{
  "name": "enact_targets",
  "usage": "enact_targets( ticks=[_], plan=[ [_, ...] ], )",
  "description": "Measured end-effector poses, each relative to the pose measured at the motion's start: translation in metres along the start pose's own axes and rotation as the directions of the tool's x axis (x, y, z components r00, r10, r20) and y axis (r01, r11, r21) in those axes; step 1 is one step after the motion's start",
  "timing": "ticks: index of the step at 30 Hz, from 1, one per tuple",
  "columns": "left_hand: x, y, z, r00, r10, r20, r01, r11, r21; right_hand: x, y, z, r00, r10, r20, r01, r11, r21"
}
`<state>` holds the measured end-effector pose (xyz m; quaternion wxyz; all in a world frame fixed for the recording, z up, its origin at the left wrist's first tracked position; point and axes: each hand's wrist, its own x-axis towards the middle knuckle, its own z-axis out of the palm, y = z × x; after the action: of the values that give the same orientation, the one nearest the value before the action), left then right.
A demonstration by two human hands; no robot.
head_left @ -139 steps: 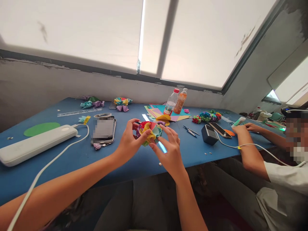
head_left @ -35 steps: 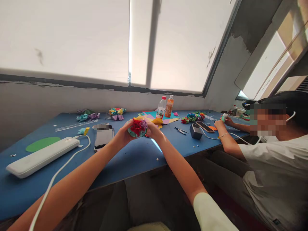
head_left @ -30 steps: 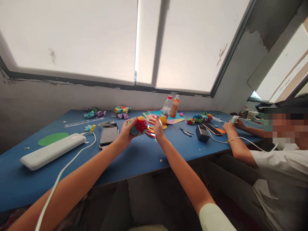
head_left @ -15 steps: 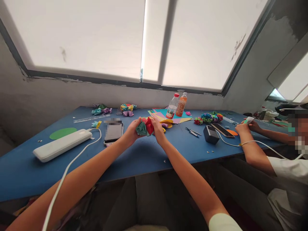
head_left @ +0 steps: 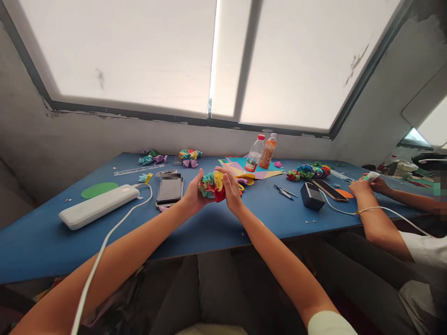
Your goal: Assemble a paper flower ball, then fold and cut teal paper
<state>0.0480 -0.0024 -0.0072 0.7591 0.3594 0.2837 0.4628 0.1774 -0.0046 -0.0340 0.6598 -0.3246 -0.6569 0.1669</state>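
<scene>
Between my two hands is a crumpled paper flower ball (head_left: 213,184) in teal, yellow and red, held a little above the blue table (head_left: 199,232). My left hand (head_left: 194,194) grips its left side, with the thumb up along the edge. Against its right side my right hand (head_left: 232,190) presses with the fingers over the top. The far side of the ball is hidden. Behind the right hand the yellow handles of scissors (head_left: 240,187) partly show. A smartphone (head_left: 169,188) lies left of my left hand.
A white power bank (head_left: 99,207) with a cable lies left, near a green paper disc (head_left: 99,190). Two bottles (head_left: 255,153) stand behind on coloured paper sheets (head_left: 274,174). Compasses (head_left: 285,191), a black box (head_left: 312,196) and paper flowers (head_left: 307,171) lie right. A co-worker's hands (head_left: 363,186) are farther right.
The flower ball has turned in my hands: yellow and teal ruffles now face me where teal and red did. The whole view has shifted slightly, so things appear farther right.
</scene>
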Motion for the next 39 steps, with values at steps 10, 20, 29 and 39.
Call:
enact_targets(
  ticks=[10,20,29,39],
  plan=[
    [0.004,-0.010,-0.004,0.986,0.110,-0.128,-0.117,0.992,-0.050,-0.006,0.001,0.010,0.989,-0.072,0.129,0.093,0.982,-0.162],
    [0.003,-0.013,-0.004,0.992,0.060,-0.110,-0.073,0.990,-0.116,-0.015,-0.006,0.019,0.979,-0.196,0.047,0.201,0.933,-0.299],
    [-0.001,-0.013,-0.001,0.993,0.047,-0.105,-0.063,0.986,-0.153,-0.018,-0.008,0.021,0.967,-0.250,0.045,0.249,0.899,-0.361],
    [0.003,-0.014,-0.007,0.989,0.039,-0.145,-0.057,0.991,-0.120,-0.018,-0.006,0.021,0.964,-0.265,0.011,0.251,0.897,-0.365]
  ],
)
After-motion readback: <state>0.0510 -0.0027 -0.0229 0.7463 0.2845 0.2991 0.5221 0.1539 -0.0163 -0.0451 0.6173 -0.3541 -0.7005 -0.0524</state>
